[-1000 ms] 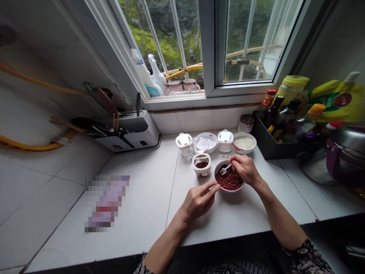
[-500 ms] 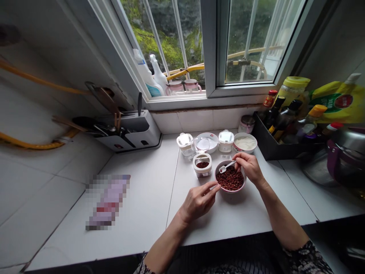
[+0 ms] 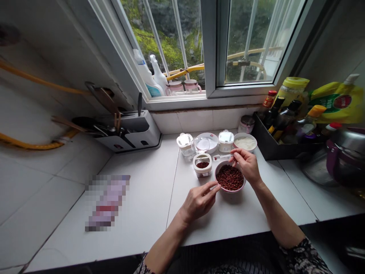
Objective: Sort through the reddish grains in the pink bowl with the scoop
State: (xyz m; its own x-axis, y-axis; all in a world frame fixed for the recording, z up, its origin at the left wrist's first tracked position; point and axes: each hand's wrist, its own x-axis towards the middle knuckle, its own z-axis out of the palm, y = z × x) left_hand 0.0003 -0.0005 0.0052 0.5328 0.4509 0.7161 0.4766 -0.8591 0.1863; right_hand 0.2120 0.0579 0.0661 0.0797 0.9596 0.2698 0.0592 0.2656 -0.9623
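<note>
A bowl (image 3: 230, 178) full of dark red, peppercorn-like bits stands on the white counter. My right hand (image 3: 245, 164) pinches the handle of a small white spoon (image 3: 221, 156), held above the bowl's back rim with a few red bits in its scoop. At the bowl's left front edge, my left hand (image 3: 201, 201) touches the rim with its fingertips, thumb and fingers close together. Just left of the bowl is an open square jar (image 3: 202, 171) partly filled with the same red bits.
Behind stand two lidded jars (image 3: 185, 141) (image 3: 226, 137), a white plate (image 3: 210, 139) and a bowl of white stuff (image 3: 245, 143). A black box of bottles (image 3: 273, 146) is at right, beside a metal pot (image 3: 346, 152). A utensil holder (image 3: 142, 133) and a blurred packet (image 3: 110, 199) lie left.
My right hand has lifted the spoon out of the bowl and moved it back and slightly left, toward the jar. My left hand has stayed at the rim.
</note>
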